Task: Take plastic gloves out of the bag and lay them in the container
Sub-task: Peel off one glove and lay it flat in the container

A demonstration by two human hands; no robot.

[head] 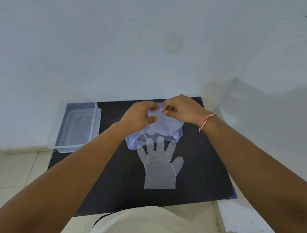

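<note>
My left hand (140, 115) and right hand (178, 109) both pinching the bag (160, 126) top, one glove (159, 168) flat nearer me, container (76, 127) far left

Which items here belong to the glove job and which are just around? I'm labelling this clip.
Job: bag, flat glove, container, left hand, right hand pinching the bag's top.
Around: black mat, wrist thread.

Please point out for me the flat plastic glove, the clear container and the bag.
plastic glove (160, 172), head view, on its palm.
container (75, 146), head view, on its near rim.
bag (164, 125), head view, on the film below the hands.
</note>
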